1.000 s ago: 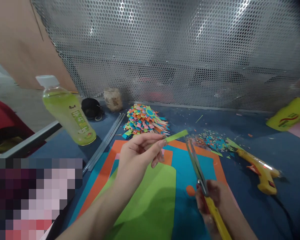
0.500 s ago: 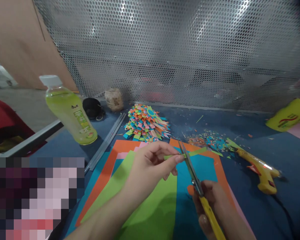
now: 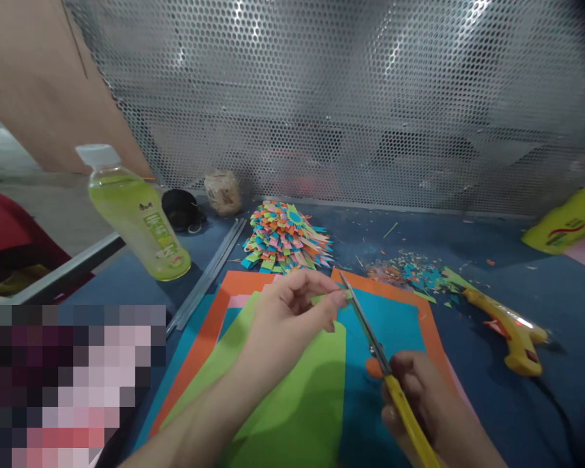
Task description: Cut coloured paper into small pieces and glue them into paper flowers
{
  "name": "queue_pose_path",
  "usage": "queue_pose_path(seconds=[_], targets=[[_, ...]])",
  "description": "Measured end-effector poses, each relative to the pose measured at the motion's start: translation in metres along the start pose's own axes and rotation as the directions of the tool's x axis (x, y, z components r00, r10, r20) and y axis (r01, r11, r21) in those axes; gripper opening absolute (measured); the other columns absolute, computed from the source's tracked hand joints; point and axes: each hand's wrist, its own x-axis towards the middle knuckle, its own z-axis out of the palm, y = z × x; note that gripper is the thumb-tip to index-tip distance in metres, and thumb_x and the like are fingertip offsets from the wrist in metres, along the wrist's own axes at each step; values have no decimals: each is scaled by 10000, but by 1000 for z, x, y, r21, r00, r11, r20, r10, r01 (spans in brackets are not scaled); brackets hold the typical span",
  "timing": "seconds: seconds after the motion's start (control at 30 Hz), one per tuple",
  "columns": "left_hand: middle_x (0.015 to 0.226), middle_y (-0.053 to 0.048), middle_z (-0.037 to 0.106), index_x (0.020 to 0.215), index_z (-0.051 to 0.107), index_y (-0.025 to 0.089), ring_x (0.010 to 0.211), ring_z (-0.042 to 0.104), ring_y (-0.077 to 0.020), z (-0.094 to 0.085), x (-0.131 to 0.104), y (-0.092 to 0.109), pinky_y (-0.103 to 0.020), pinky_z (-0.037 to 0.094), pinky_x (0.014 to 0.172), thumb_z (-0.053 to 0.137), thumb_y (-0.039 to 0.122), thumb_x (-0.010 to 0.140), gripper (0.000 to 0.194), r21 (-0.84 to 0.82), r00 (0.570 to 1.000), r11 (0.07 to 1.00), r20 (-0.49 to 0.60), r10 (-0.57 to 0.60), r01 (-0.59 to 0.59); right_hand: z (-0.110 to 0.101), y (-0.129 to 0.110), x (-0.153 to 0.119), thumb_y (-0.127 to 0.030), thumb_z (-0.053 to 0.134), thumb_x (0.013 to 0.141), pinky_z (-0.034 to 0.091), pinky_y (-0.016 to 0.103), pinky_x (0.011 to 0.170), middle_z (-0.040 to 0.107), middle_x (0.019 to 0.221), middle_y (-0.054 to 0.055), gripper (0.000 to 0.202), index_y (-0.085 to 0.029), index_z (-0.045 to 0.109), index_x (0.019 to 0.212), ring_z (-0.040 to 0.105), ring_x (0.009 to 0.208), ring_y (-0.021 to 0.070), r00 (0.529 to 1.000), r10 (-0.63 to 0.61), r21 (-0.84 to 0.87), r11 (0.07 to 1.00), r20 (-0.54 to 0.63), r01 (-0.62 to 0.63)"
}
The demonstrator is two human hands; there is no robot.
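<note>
My left hand [image 3: 290,315] pinches a narrow green paper strip [image 3: 347,296] between thumb and fingertips, above the stacked sheets. Yellow-handled scissors [image 3: 403,403] are in my right hand [image 3: 426,403], its fingers wrapped about the handle. Their metal blades point up and to the left, lying close together right beside the strip and my left fingertips. Part of an orange handle grip shows at the scissors' left side. Below both hands lie a light green sheet [image 3: 292,383], a blue sheet [image 3: 385,312] and orange sheets.
Behind the sheets sits a pile of fringed multicoloured paper pieces [image 3: 285,237]. Paper scraps [image 3: 419,273] and a yellow glue gun [image 3: 511,328] with a cord lie to the right. Leftward are clear thin sticks [image 3: 207,276] and a drink bottle [image 3: 136,221]. A perforated metal panel [image 3: 322,97] closes the back.
The strip's long end beyond the blades no longer shows; only a short piece is left at my fingertips. The scissors have closed and shifted slightly left, and my left hand moved slightly left.
</note>
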Motion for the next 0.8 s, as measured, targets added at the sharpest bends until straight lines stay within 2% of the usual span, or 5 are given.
queue_pose_path(seconds=[0.1,0.2,0.43,0.63,0.8], targets=[[728,11,648,798,589,194,584,568,-95,-7,5,-9,-197,445,525,528,343,819,162,439,999,898,36,25,-38,-3,-6,1,-383,550,697,377,229,433,481,533,-79,184,-268,419,755,491,433,126,998,21,-55,998,-64,-25],[749,-8,674,768,629,205,652,599,-143,-12,9,-18,-238,446,582,521,268,801,130,673,995,738,97,-13,-55,-7,-8,3,-437,518,710,397,247,470,521,561,-70,203,-266,429,773,539,471,142,990,62,-88,993,-126,-73],[858,-50,715,792,689,210,794,636,-211,-9,12,-28,-283,440,666,476,194,798,215,841,972,522,218,-85,-143,-35,16,13,-563,504,740,450,309,532,663,731,32,321,-269,409,827,647,622,238,920,264,-360,861,-290,-360],[934,-68,699,883,677,193,858,633,-206,-8,14,-32,-284,451,707,405,189,837,276,868,952,453,283,-117,-202,-43,29,16,-444,468,762,441,338,526,630,711,71,205,-263,376,793,642,623,277,900,105,-491,808,-424,-325],[932,-64,694,880,661,183,855,628,-210,-9,14,-31,-287,453,701,408,138,812,266,890,954,398,284,-99,-224,-50,33,25,-367,503,709,457,355,609,638,798,109,248,-223,393,879,648,721,300,922,84,-536,792,-379,-293]])
